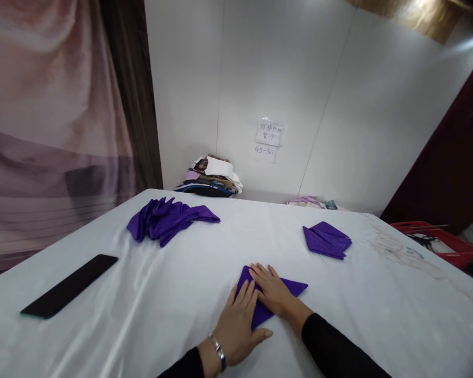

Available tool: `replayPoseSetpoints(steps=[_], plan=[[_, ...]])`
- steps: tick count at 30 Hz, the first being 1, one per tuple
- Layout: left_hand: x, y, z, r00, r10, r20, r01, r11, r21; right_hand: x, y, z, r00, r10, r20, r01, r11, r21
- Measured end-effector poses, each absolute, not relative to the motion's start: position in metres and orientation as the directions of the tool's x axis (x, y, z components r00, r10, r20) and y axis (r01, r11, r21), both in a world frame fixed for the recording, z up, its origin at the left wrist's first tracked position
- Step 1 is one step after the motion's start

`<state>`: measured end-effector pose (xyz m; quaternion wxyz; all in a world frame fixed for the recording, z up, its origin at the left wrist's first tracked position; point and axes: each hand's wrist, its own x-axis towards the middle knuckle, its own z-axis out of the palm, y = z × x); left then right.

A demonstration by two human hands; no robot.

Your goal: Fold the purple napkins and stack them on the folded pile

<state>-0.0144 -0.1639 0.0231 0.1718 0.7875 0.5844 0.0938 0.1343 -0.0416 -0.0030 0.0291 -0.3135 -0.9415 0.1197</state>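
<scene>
Centrally, a folded purple cloth (262, 314) lies on the white-covered table (150, 304), beneath both hands. The left hand (240, 325) rests flat on it, fingers extended; the right hand (271, 291) likewise, touching its upper part. Beyond, a wall sheet (268, 133) bears handwritten characters; the slip (264, 151) below reads "45-50".

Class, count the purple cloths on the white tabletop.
3: crumpled purple cloth, far left, perhaps hiding others; folded purple cloth, far right; pointed purple cloth beneath left hand and right hand.
</scene>
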Motion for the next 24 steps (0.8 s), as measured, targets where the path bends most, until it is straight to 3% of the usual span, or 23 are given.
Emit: replayPoseSetpoints(steps=[10, 19, 22, 24], plan=[[-0.028, -0.163, -0.005, 0.284, 0.957, -0.05, 0.894, -0.246, 0.375, 0.169, -0.029, -0.005, -0.734, 0.677, -0.045, 0.663, 0.702, -0.259], [-0.027, -0.165, -0.001, 0.272, 0.961, -0.06, 0.903, -0.233, 0.362, 0.243, -0.001, -0.016, -0.448, 0.89, -0.083, 0.889, 0.433, -0.149], [-0.026, -0.166, 0.002, 0.272, 0.96, -0.062, 0.901, -0.232, 0.366, 0.243, -0.007, -0.008, -0.357, 0.933, -0.045, 0.929, 0.349, -0.122], [-0.026, -0.166, 0.002, 0.27, 0.961, -0.062, 0.901, -0.23, 0.368, 0.225, -0.021, 0.001, -0.405, 0.914, 0.011, 0.906, 0.402, -0.134]])
